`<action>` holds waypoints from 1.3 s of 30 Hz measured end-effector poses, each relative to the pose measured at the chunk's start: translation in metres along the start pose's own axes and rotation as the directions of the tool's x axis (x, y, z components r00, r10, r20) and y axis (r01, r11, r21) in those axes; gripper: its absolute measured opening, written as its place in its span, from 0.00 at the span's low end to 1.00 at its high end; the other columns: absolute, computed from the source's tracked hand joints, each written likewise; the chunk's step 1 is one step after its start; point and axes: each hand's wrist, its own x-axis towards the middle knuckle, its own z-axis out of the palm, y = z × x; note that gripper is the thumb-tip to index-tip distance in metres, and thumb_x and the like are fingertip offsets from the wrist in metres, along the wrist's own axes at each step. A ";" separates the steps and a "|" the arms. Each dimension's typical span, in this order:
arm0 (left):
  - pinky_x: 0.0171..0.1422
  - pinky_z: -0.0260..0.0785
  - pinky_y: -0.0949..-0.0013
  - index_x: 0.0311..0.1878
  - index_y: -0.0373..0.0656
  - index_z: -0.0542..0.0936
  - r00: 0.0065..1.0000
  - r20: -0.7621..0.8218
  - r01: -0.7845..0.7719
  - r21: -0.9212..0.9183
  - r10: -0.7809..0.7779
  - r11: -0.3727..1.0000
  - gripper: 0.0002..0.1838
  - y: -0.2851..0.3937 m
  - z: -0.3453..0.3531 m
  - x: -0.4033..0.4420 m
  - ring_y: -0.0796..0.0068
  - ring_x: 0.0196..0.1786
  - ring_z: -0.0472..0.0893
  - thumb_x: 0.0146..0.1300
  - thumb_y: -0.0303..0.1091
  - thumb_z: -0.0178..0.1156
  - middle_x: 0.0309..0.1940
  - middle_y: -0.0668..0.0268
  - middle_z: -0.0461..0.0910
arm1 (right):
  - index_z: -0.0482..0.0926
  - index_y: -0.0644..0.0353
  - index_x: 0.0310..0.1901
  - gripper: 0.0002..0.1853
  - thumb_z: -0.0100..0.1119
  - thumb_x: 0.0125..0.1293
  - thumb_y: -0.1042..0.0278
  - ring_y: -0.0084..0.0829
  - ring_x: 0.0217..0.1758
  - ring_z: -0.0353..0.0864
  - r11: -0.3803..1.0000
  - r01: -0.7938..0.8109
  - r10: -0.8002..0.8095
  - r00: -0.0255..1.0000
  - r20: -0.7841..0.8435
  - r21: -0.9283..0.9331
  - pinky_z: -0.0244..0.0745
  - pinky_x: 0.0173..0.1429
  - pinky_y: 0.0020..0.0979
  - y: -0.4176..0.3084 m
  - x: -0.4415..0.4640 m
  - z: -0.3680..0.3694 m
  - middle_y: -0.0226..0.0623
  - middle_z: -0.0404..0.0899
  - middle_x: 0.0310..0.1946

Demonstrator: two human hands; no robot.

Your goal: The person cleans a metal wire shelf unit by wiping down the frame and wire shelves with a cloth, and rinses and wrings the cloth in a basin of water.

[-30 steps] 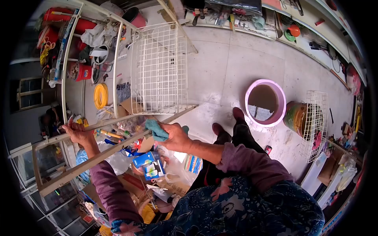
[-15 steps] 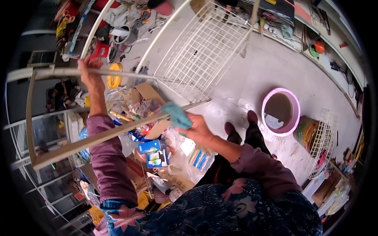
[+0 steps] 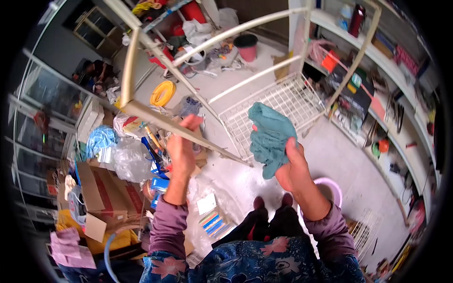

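My right hand (image 3: 295, 174) is closed on a crumpled teal cloth (image 3: 270, 137), held up in front of the wire shelf. The cloth hangs clear of the rack's bars. At the near cream metal rack frame (image 3: 153, 118), my left hand (image 3: 181, 148) has its fingers about the bar, some blurred or hidden. The rack is tilted, with its curved rails (image 3: 236, 30) reaching away from me. A white wire shelf (image 3: 276, 108) is set in its far part, close to the floor.
On the right stands a long shelf (image 3: 377, 113) full of tools. A pink tub (image 3: 332, 186) is behind my right forearm. Left are cardboard boxes (image 3: 101, 193), plastic bags (image 3: 132, 160) and a yellow hose coil (image 3: 163, 93). A dark pink bucket (image 3: 246, 47) stands farther back.
The cloth has left the near bar and risen to the right in my right hand. My left hand has moved from the far bar to the near one. The view has turned.
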 end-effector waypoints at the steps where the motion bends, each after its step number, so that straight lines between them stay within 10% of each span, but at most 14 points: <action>1: 0.64 0.56 0.60 0.57 0.32 0.67 1.000 0.003 -0.012 -0.023 0.012 1.000 0.32 0.005 0.011 -0.008 0.62 0.56 0.71 0.67 0.55 0.41 0.51 0.54 0.73 | 0.63 0.70 0.59 0.27 0.46 0.68 0.55 0.30 0.53 0.72 0.996 0.078 -0.080 0.996 0.043 0.037 0.68 0.57 0.33 -0.007 0.001 0.011 0.43 0.72 0.52; 7: 0.64 0.58 0.63 0.58 0.34 0.67 0.992 0.018 -0.121 -0.142 0.124 0.983 0.27 0.010 0.034 -0.016 0.63 0.56 0.72 0.71 0.48 0.33 0.50 0.55 0.74 | 0.71 0.66 0.52 0.22 0.61 0.57 0.66 0.32 0.50 0.74 0.767 0.516 -0.344 0.832 0.435 -0.381 0.68 0.51 0.33 -0.063 0.010 0.103 0.47 0.73 0.51; 10: 0.64 0.59 0.64 0.57 0.36 0.68 0.991 0.096 -0.109 0.231 0.089 0.967 0.26 -0.025 0.008 -0.022 0.65 0.56 0.72 0.71 0.47 0.32 0.51 0.58 0.73 | 0.72 0.65 0.52 0.26 0.65 0.51 0.70 0.36 0.51 0.75 0.150 0.945 -0.526 0.326 0.785 -0.291 0.69 0.53 0.33 -0.065 0.034 0.146 0.50 0.72 0.53; 12: 0.64 0.59 0.65 0.57 0.37 0.68 0.998 0.047 -0.037 -0.285 0.052 0.958 0.26 -0.026 0.011 -0.025 0.65 0.57 0.71 0.71 0.47 0.32 0.52 0.58 0.73 | 0.72 0.64 0.54 0.26 0.63 0.52 0.69 0.37 0.53 0.74 -0.172 0.983 -0.335 0.008 0.942 -0.069 0.69 0.55 0.33 -0.048 0.051 0.149 0.47 0.70 0.56; 14: 0.64 0.59 0.65 0.57 0.37 0.68 0.998 0.050 0.008 -0.697 0.037 0.717 0.25 -0.017 0.017 -0.030 0.66 0.57 0.71 0.71 0.47 0.32 0.53 0.59 0.72 | 0.72 0.62 0.54 0.24 0.56 0.52 0.77 0.34 0.54 0.73 -0.145 0.987 -0.240 0.027 0.971 -0.064 0.68 0.58 0.33 -0.021 0.057 0.139 0.38 0.70 0.58; 16: 0.64 0.59 0.65 0.57 0.38 0.68 0.999 0.049 0.030 -0.820 0.017 0.571 0.25 -0.014 0.019 -0.028 0.66 0.58 0.70 0.71 0.47 0.33 0.54 0.59 0.72 | 0.73 0.61 0.55 0.24 0.56 0.52 0.76 0.33 0.54 0.73 -0.090 0.953 -0.135 0.276 0.952 -0.289 0.67 0.60 0.33 0.012 0.071 0.110 0.37 0.71 0.57; 19: 0.66 0.57 0.63 0.57 0.40 0.67 0.991 -0.073 0.022 -0.736 -0.112 0.677 0.25 -0.009 0.020 -0.025 0.66 0.60 0.68 0.70 0.49 0.33 0.57 0.60 0.69 | 0.73 0.63 0.54 0.23 0.58 0.52 0.78 0.39 0.60 0.69 -0.191 0.949 0.011 0.257 0.966 -0.250 0.63 0.63 0.38 0.029 0.086 0.075 0.38 0.73 0.55; 22: 0.70 0.50 0.62 0.64 0.36 0.60 0.980 0.166 0.199 -0.713 -0.114 0.672 0.32 0.004 0.020 -0.023 0.62 0.65 0.63 0.70 0.53 0.28 0.63 0.56 0.63 | 0.78 0.64 0.46 0.20 0.58 0.47 0.80 0.42 0.52 0.74 -0.088 0.896 -0.154 0.419 0.895 -0.435 0.64 0.58 0.43 0.054 0.076 0.055 0.40 0.76 0.50; 26: 0.72 0.45 0.60 0.67 0.34 0.53 0.981 -0.006 0.139 -0.679 -0.196 0.721 0.34 -0.008 0.012 -0.032 0.62 0.69 0.56 0.70 0.53 0.29 0.66 0.53 0.56 | 0.78 0.65 0.45 0.20 0.57 0.45 0.82 0.42 0.51 0.74 -0.106 0.933 -0.070 0.338 0.939 -0.343 0.64 0.59 0.42 0.066 0.063 0.019 0.42 0.76 0.49; 28: 0.72 0.45 0.60 0.67 0.34 0.53 0.990 -0.079 0.057 -0.522 -0.115 0.851 0.32 0.000 0.009 -0.028 0.61 0.69 0.56 0.70 0.51 0.31 0.66 0.52 0.56 | 0.78 0.66 0.44 0.20 0.56 0.44 0.84 0.42 0.50 0.74 0.083 0.872 0.055 0.480 0.875 -0.483 0.65 0.59 0.42 0.060 0.053 0.003 0.43 0.76 0.47; 31: 0.72 0.47 0.61 0.67 0.33 0.54 0.991 -0.101 -0.116 -0.275 0.092 0.954 0.28 0.012 0.007 -0.017 0.61 0.68 0.58 0.70 0.41 0.38 0.65 0.52 0.58 | 0.78 0.66 0.43 0.21 0.56 0.42 0.86 0.42 0.48 0.76 -0.090 0.789 -0.196 0.585 0.787 -0.608 0.67 0.57 0.39 0.015 0.046 0.027 0.44 0.76 0.47; 35: 0.68 0.53 0.67 0.66 0.32 0.56 0.942 -0.052 -0.333 -0.029 0.331 0.943 0.26 0.069 0.037 -0.003 0.65 0.64 0.65 0.68 0.34 0.45 0.61 0.52 0.65 | 0.78 0.66 0.42 0.20 0.57 0.42 0.86 0.45 0.47 0.76 -0.166 0.778 -0.584 0.417 0.696 -0.605 0.67 0.57 0.38 -0.063 0.059 0.110 0.51 0.76 0.46; 39: 0.40 0.65 0.77 0.58 0.34 0.66 0.964 0.018 -0.257 -0.202 0.266 0.945 0.20 0.081 0.060 0.015 0.82 0.37 0.73 0.66 0.35 0.51 0.39 0.64 0.76 | 0.76 0.63 0.45 0.20 0.54 0.47 0.85 0.39 0.55 0.72 -0.164 0.928 -0.431 0.237 0.871 -0.334 0.65 0.60 0.35 -0.102 0.084 0.181 0.45 0.75 0.49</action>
